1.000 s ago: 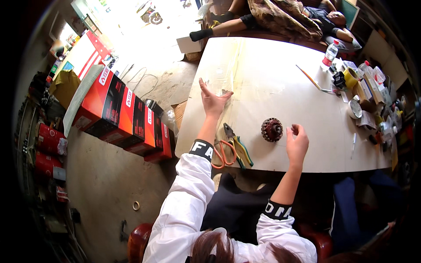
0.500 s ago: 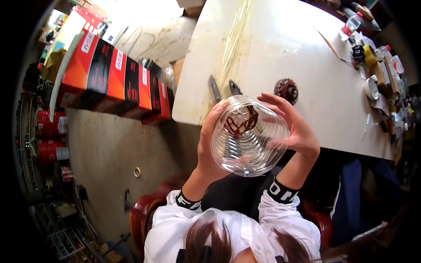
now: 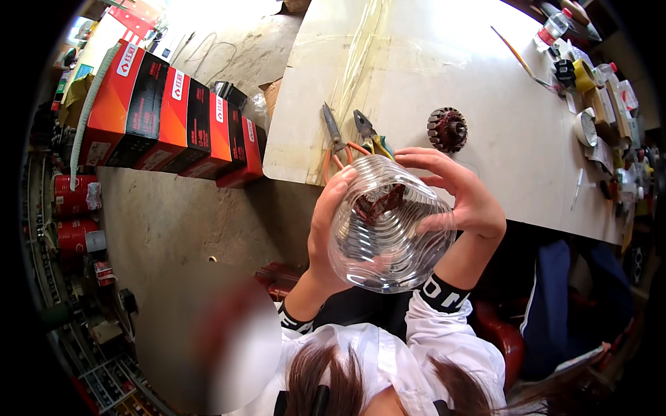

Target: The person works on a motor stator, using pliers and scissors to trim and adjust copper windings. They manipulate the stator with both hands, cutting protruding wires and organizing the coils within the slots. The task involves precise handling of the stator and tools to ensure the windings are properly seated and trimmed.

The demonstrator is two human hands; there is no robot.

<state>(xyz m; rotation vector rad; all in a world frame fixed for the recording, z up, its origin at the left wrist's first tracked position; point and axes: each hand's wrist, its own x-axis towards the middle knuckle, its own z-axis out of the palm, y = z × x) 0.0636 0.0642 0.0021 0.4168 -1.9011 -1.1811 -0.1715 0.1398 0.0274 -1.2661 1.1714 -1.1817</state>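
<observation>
A clear, ribbed plastic container [image 3: 392,260], like a cut-off bottle, is held between my two hands over my lap, at the table's near edge. Its wide end tilts toward me, and a dark red-brown piece [image 3: 378,206] shows at its far end. My left hand [image 3: 326,229] grips the left side, thumb along the wall. My right hand [image 3: 468,194] curves around the right side with its fingers bent and thumb against the plastic. Just beyond, a pair of scissors [image 3: 334,132] and pliers [image 3: 365,126] lie on the table. A slotted motor armature [image 3: 447,130] rests beyond my right hand.
Red and black boxes [image 3: 184,114] stand in a row left of the white table [image 3: 513,173]. Yellowish clear strips [image 3: 357,62] run along its surface. A brush [image 3: 517,55], a bottle [image 3: 553,29], a tape roll [image 3: 585,128] and other clutter line its right side.
The view has shifted, uncovering more of the scissors and pliers. The container has tipped slightly in my hands and stays between them. A blurred patch now covers the lower left.
</observation>
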